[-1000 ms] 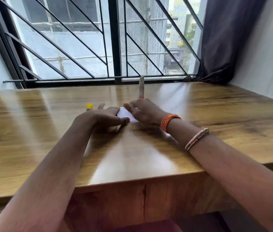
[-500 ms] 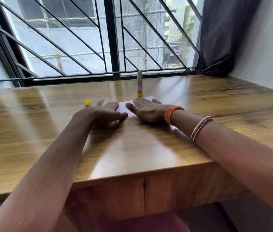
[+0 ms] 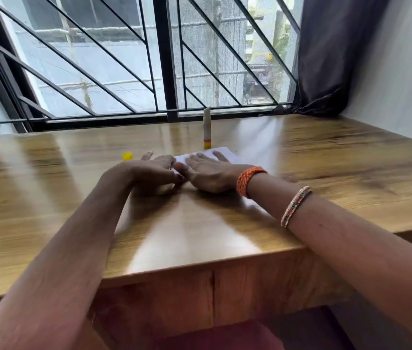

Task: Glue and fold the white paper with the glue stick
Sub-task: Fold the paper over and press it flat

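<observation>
Head view: your right hand [image 3: 210, 173] pressed flat, fingers straight, on the white paper sheet [image 3: 215, 154]; your left hand [image 3: 149, 173], fingers loosely curled, rested at its edge on the glossy wooden worktop [image 3: 326, 160].

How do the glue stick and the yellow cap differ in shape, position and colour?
The glue stick is tall, slim and stands upright; the cap is short and squat. The glue stick is mostly white with a red and yellow base; the cap is all yellow. The glue stick stands just beyond the paper; the cap sits left of it, near the left hand. Both rest on the table, untouched.
</observation>
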